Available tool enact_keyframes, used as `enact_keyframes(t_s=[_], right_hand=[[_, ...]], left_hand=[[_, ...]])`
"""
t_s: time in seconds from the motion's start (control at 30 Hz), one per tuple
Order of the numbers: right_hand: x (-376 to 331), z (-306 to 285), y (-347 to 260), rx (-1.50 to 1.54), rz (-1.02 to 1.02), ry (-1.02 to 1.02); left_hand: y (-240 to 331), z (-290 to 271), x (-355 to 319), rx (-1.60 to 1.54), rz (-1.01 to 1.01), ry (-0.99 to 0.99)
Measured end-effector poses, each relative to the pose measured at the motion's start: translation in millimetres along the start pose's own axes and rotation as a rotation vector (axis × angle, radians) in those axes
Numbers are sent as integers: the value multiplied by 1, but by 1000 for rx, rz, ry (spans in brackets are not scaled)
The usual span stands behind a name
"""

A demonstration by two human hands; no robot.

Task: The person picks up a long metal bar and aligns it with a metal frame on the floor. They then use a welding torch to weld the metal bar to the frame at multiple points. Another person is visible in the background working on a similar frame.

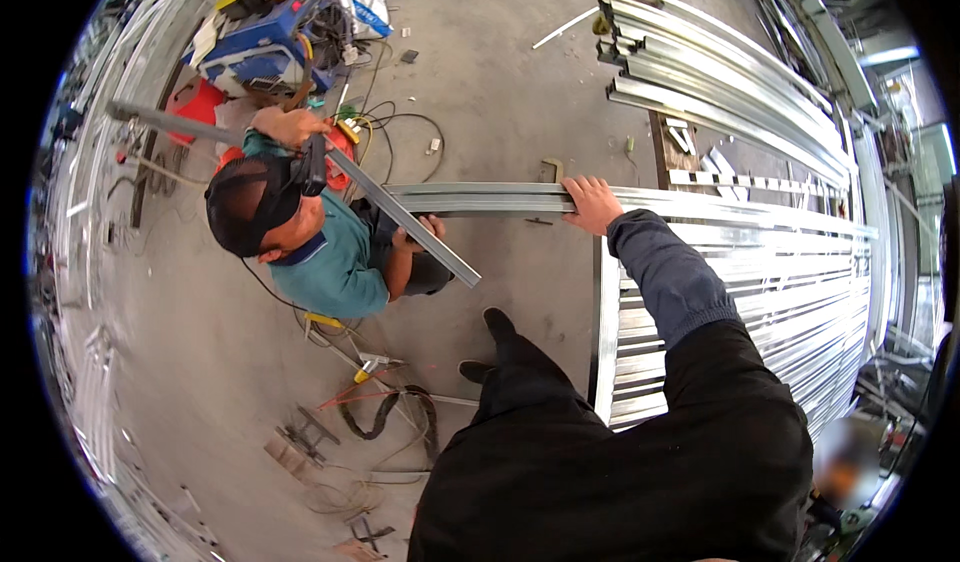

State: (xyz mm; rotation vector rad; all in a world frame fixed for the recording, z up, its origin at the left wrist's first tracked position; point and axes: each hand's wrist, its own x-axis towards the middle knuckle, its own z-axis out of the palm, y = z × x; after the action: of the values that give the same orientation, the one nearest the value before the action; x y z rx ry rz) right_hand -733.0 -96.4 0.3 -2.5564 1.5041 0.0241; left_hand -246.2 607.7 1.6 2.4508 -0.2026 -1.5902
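My right hand (pixel 592 205) rests over a long silvery metal profile (pixel 500 200), its fingers across the far side and the thumb at the near side. The profile runs from a co-worker on the left onto the stack of metal profiles (pixel 760 282) at the right. My left hand is out of view. The co-worker (pixel 325 267), in a teal shirt and dark cap, has both hands on a second, slanting grey metal channel (pixel 400 217). Its near end sticks out past one of their hands, above the floor, and it crosses over the left end of my profile.
Another bundle of metal profiles (pixel 720 77) lies at the upper right. A blue machine (pixel 265 47), a red container (pixel 195 107) and tangled cables (pixel 385 122) are behind the co-worker. A black hose (pixel 375 427) and more cords lie on the floor near my feet (pixel 500 327).
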Motion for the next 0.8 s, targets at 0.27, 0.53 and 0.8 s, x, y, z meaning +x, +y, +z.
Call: enact_keyframes(t_s=[0.27, 0.53, 0.8], right_hand=[[4, 5, 17, 27, -52, 19], [2, 6, 24, 77, -79, 68], [2, 5, 26, 66, -69, 54]], left_hand=[[29, -11, 18, 53, 37, -32], [55, -11, 20, 61, 64, -44], [65, -3, 28, 38, 97, -81]])
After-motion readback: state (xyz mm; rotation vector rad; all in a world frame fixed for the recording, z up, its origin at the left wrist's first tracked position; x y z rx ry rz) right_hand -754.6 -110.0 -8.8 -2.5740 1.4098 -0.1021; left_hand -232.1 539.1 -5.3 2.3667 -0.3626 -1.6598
